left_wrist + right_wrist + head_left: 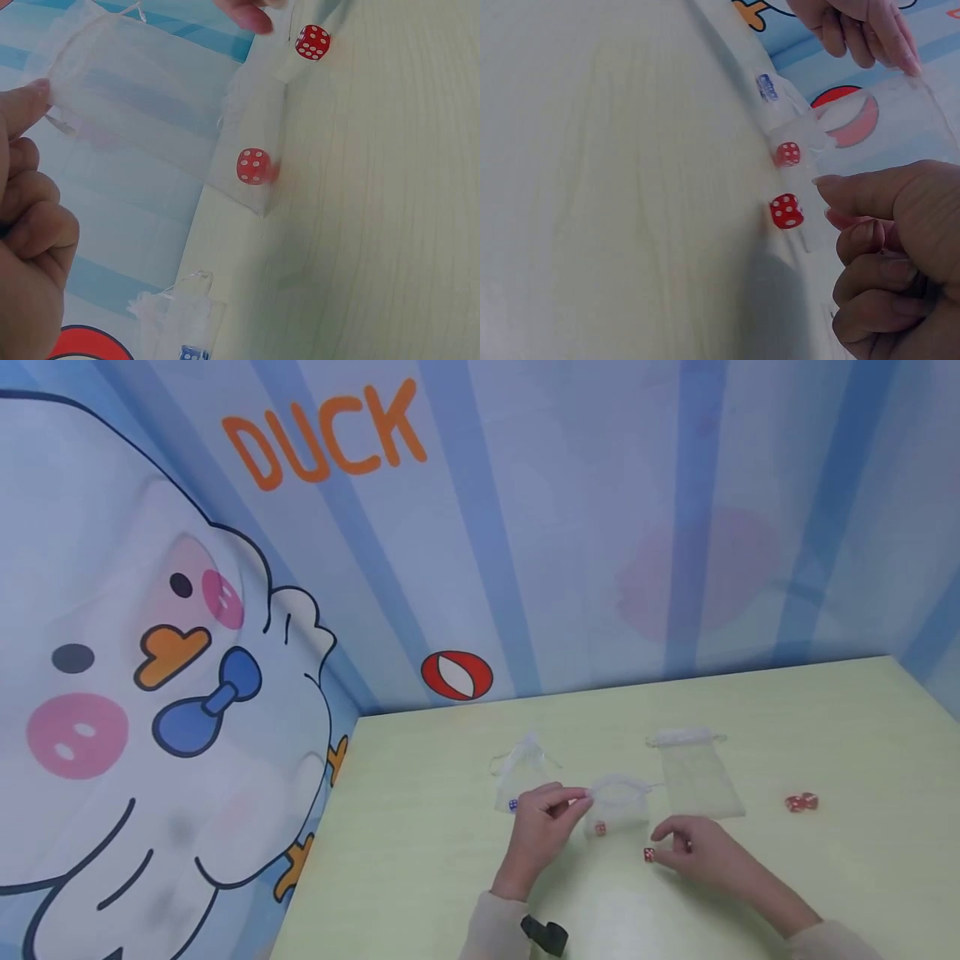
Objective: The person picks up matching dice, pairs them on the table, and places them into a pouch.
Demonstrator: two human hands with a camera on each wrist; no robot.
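Between thumb and index finger, my left hand [542, 827] pinches the top edge of a sheer white drawstring pouch [622, 810]. The pouch stands raised, and a red die [253, 166] with white dots shows through its bottom corner. My right hand [708, 852] is just right of the pouch, thumb and index finger apart, other fingers curled in. Close to its thumb tip is another red die [786, 211], outside the pouch; a gap shows between thumb and die in the right wrist view.
A second sheer pouch [525, 767] with a blue die [513, 805] inside lies behind my left hand. A third pouch [697, 777] lies flat behind my right hand. Several red dice [801, 802] sit together farther right. A printed curtain [570, 527] rises behind the table [862, 727].
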